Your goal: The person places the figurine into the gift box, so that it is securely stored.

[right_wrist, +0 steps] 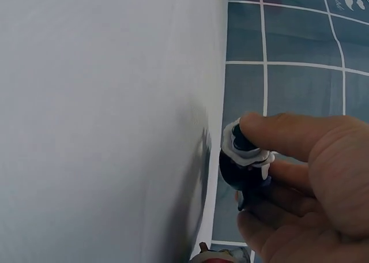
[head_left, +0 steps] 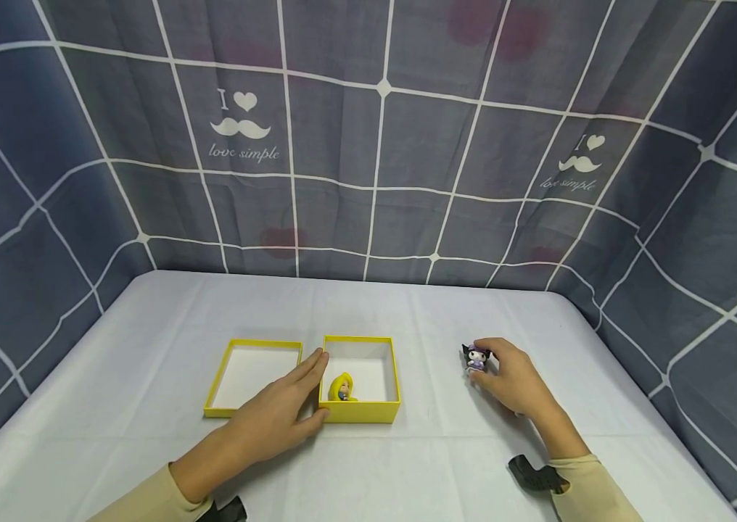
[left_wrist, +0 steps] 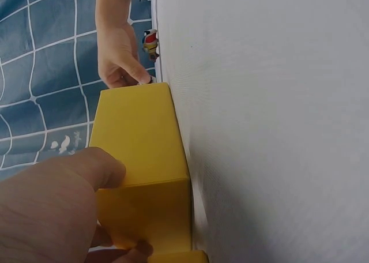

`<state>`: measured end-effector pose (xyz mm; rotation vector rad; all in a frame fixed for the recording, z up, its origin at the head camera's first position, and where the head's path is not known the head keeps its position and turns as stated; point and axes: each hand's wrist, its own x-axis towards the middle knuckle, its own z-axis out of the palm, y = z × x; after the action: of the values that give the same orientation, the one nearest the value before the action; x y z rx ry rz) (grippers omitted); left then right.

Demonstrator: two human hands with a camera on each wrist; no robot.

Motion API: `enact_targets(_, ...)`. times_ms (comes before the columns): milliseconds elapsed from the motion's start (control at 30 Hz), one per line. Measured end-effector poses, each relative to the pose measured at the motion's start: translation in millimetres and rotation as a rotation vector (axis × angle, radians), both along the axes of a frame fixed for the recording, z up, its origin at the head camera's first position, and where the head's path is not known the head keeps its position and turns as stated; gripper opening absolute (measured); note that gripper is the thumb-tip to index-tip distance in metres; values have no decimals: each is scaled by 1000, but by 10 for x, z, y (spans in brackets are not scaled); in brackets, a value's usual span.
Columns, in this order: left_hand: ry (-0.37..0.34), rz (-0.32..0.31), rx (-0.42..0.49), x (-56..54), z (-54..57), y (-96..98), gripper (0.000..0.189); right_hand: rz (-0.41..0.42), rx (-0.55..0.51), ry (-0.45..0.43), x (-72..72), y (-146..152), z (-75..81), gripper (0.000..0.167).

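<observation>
My left hand [head_left: 280, 409] rests against an open yellow box [head_left: 362, 413], straight fingers along its left wall and thumb at the near left corner. Inside the box, a small figurine with long yellow hair [head_left: 342, 388] is near the front wall. To the right, my right hand [head_left: 512, 377] pinches a small figurine with a black pointed hood and purple dress [head_left: 476, 358] between thumb and fingers. In the right wrist view the figurine's underside [right_wrist: 245, 153] faces the camera. Close by the right wrist stands another figurine in red and yellow [left_wrist: 150, 44], mostly hidden in the head view.
The box's shallow yellow-rimmed lid [head_left: 254, 373] lies inside-up to the left of the box, partly behind my left hand. A white cloth covers the table [head_left: 421, 471]. Dark checked curtains [head_left: 336, 138] hang behind and on both sides.
</observation>
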<state>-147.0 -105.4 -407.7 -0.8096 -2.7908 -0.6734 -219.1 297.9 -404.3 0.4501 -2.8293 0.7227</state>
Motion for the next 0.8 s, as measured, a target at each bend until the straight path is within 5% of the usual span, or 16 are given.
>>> enact_targets(800, -17, -3, 7, 4, 12, -10, 78, 94, -7, 109, 83, -215, 195, 56)
